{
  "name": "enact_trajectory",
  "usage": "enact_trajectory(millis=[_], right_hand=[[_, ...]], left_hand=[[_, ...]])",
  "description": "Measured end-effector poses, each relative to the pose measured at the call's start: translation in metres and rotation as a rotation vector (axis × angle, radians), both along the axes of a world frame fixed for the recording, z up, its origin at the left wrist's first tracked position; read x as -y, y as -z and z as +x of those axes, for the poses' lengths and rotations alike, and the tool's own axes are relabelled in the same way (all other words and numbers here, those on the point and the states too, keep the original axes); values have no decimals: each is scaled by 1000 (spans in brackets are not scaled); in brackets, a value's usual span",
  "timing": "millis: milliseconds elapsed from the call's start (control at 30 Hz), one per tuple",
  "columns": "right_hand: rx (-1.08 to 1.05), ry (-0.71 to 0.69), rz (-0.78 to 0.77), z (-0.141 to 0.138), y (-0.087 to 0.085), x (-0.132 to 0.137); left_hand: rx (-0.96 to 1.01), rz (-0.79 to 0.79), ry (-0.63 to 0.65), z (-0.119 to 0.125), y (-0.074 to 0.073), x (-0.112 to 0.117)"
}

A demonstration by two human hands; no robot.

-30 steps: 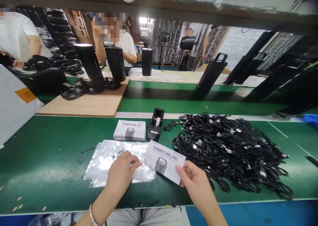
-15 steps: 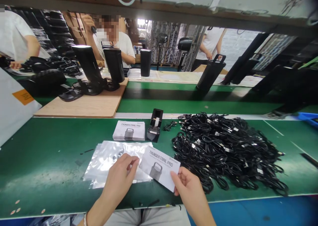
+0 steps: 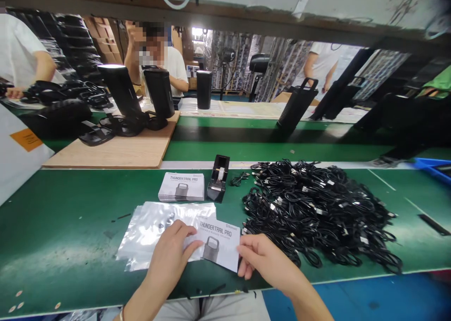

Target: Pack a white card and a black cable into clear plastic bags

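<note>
A white instruction booklet [image 3: 221, 242] printed "Thunder Trail Pro" is pinched at its right edge by my right hand [image 3: 259, 257]. My left hand [image 3: 175, 246] is curled at the booklet's left end, thumb and forefinger closed on the clear plastic bag [image 3: 141, 236]. The booklet's left end overlaps the bag; whether it is inside the bag is hard to see. More clear bags lie flat beneath my left hand. Just behind them sits a stack of the same booklets [image 3: 181, 187], with a black tape dispenser [image 3: 217, 180] to its right.
A large heap of black cables [image 3: 317, 213] covers the right of the green bench. One cable [image 3: 239, 179] lies apart near the dispenser. Black speakers [image 3: 160, 93] stand by a wooden board [image 3: 112, 154]. Co-workers are across the bench; a blue bin [image 3: 431, 168] is far right.
My right hand has moved the booklet left and slightly down, and the booklet has turned straighter. My left hand stays at its left end. The co-worker behind the right speaker has shifted right.
</note>
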State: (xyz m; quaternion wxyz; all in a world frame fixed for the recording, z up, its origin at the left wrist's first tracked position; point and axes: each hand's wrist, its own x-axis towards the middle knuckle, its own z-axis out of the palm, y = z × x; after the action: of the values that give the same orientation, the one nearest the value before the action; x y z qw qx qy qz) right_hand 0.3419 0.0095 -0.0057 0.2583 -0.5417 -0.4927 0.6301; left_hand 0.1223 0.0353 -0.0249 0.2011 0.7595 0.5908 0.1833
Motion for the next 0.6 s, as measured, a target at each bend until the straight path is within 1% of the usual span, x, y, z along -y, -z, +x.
enact_trajectory(millis=[100, 167, 233, 300, 333, 400, 467, 533, 600], right_hand=[[-33, 102, -17, -3, 1, -5], [-53, 171, -10, -9, 3, -10], [-53, 192, -5, -20, 7, -16], [-6, 154, 22, -37, 11, -22], [49, 121, 66, -46, 13, -25], [186, 62, 193, -64, 14, -30], [281, 34, 320, -74, 10, -34], [414, -57, 442, -71, -1, -39], [712, -169, 557, -54, -15, -48]], left_hand=[[3, -15, 21, -1, -2, -2], [44, -42, 13, -3, -6, -2], [108, -69, 3, -3, -11, -1], [177, -90, 6, -2, -16, 0], [209, -96, 15, -2, -18, 1], [260, -95, 34, 0, -20, 2], [287, -90, 47, 0, -18, 1], [283, -93, 42, -2, -12, 0], [235, -96, 40, -5, -6, -2]])
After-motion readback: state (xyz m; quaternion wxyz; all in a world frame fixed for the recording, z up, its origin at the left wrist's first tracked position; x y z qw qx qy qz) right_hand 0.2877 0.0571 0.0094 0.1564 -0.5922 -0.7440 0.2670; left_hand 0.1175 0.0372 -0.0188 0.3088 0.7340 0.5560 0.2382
